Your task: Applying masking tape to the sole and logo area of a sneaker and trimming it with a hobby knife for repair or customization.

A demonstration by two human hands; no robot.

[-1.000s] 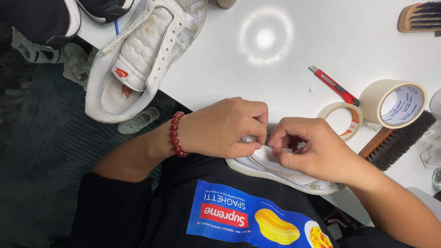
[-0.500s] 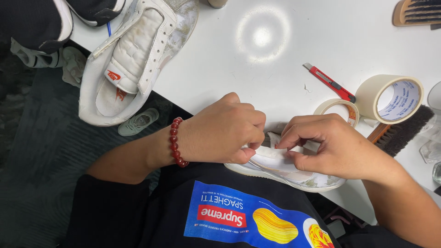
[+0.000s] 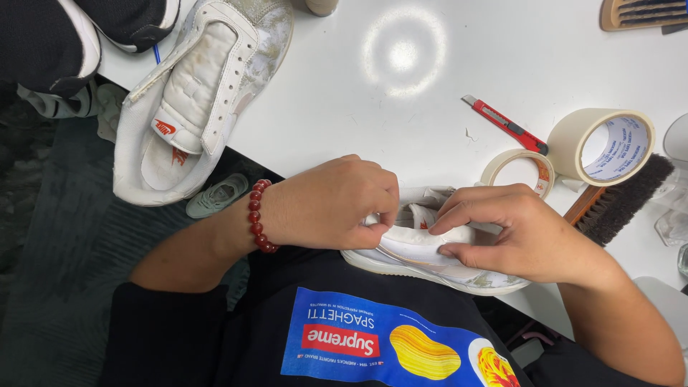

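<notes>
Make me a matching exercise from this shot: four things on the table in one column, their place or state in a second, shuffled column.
Things:
1. utility knife
2. large tape roll
3. white sneaker
4. bead bracelet

Places or states:
A. on the left wrist
B. gripped by the left hand and the right hand
C. red, lying flat on the table
D. tilted on edge, far right

Pairs: 1-C, 2-D, 3-B, 4-A

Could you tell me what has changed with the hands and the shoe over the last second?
The right hand let go of the thin lace-like strand it pinched a second ago and now presses its fingers on the white sneaker. The left hand keeps gripping the shoe's opening. The second sneaker, tape rolls and red cutter stayed put.
</notes>
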